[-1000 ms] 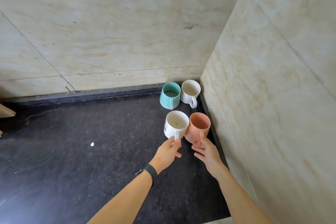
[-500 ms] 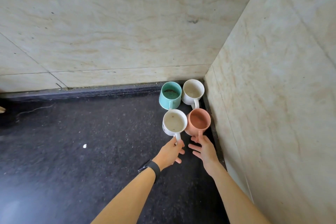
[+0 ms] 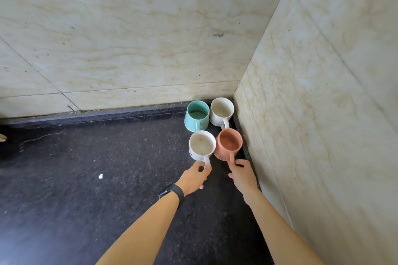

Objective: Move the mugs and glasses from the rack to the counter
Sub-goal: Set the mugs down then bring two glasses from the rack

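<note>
Several mugs stand upright in the corner of the black counter point(image 3: 86, 178). A teal mug point(image 3: 197, 115) and a white mug point(image 3: 221, 111) are at the back against the wall. In front of them stand a white mug with a print point(image 3: 201, 145) and a pink mug point(image 3: 228, 143), side by side. My left hand point(image 3: 193, 177) pinches the handle of the printed white mug. My right hand point(image 3: 243, 176) holds the pink mug's handle between thumb and fingers. Both mugs rest on the counter. No rack or glasses are in view.
Marble walls point(image 3: 129, 38) close the corner at the back and on the right point(image 3: 323, 114). A small white speck point(image 3: 100, 176) lies on the counter. A black band point(image 3: 172, 192) is on my left wrist. A pale object point(image 3: 2, 136) pokes in at the left edge.
The view has tilted and moved closer to the corner. Both hands stay at the front mugs' handles; the two front mugs now sit nearer the back pair.
</note>
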Demonstrator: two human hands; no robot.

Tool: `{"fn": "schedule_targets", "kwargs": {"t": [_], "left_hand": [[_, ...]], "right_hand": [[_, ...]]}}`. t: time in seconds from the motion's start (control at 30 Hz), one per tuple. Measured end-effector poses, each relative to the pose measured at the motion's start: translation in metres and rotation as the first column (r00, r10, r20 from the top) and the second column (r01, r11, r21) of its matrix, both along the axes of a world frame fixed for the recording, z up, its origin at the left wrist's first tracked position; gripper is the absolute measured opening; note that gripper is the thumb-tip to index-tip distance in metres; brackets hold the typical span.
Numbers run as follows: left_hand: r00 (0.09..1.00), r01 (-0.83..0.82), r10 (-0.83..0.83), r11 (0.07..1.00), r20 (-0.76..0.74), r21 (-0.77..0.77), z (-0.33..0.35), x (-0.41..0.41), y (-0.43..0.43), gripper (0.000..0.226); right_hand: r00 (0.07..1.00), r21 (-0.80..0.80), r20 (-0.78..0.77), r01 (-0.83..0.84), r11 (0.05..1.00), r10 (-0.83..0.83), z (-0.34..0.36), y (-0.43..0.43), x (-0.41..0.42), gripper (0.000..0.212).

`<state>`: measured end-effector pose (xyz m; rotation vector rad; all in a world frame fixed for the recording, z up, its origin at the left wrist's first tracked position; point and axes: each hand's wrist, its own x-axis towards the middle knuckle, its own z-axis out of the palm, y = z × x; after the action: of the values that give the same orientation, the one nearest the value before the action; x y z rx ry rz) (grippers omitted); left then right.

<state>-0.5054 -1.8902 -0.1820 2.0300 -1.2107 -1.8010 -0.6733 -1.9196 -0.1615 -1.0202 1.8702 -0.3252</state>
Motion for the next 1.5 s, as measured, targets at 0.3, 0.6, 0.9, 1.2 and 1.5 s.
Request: {"fn": "schedule_targets", "kwargs": {"t": [0.3, 0.6, 0.9, 1.2, 1.5], "left_hand": [[0.881, 0.204, -0.092, 0.959, 0.464, -0.198, 0.085, 0.084, 0.046, 0.042], [0.49, 0.13, 0.408, 0.839, 0.77, -0.528, 0.227, 0.18, 0.165, 0.051], [0.047, -0.189, 0.626, 0.771, 0.778, -0.608, 0.311, 0.208, 0.421, 0.048], [-0.351, -0.485, 0.556, 0.581, 0.754, -0.654, 0.378, 0.145, 0.696, 0.043], [-0.588, -0.605, 0.387, 0.372, 0.71, -0.704, 0.419, 0.046, 0.941, 0.048]], "right_hand": [[0.845, -0.293, -0.273, -0.529, 0.797, 0.46, 0.088, 0.029, 0.037, 0.016], [0.484, -0.567, -0.479, -0.808, 0.162, 0.732, 0.212, 0.061, 0.173, 0.035], [0.173, -0.731, -0.501, -0.609, -0.308, 0.848, 0.287, 0.232, 0.28, 0.037], [-0.208, -0.755, -0.548, -0.295, -0.586, 0.81, 0.352, 0.484, 0.338, 0.039], [-0.437, -0.73, -0.607, -0.024, -0.683, 0.664, 0.389, 0.747, 0.338, 0.043]]}}
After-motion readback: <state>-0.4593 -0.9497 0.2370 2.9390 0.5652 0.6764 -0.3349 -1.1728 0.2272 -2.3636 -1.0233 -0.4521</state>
